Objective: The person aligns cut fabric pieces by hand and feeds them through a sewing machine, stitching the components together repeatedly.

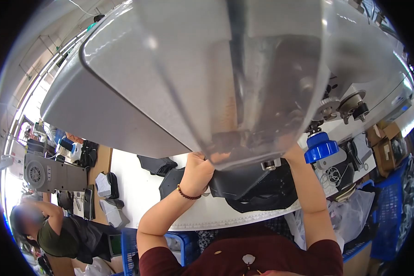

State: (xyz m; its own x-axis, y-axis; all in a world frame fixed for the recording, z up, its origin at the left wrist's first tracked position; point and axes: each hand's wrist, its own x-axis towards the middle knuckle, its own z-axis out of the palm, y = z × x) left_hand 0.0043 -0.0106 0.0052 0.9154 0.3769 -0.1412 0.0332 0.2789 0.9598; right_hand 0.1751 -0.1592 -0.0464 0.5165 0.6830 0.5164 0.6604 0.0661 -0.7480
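My left hand (199,173), with a beaded bracelet on its wrist, is closed at the left edge of a black fabric piece (239,181). Its fingertips are partly covered by the clear, blurred guard of the machine. My right hand (290,149) reaches in behind that guard at the piece's right side, so its fingers are hidden. The piece lies on the white worktable (188,222) below the big grey sewing machine (124,92). More black pieces (156,164) lie to the left of my left hand.
A blue knob (321,148) juts out at the machine's right. Beyond it lies coiled white cord (333,175). Blue baskets (388,211) and clear plastic bags (354,214) stand at the right. On the left, another person (62,237) sits near a grey machine (54,172).
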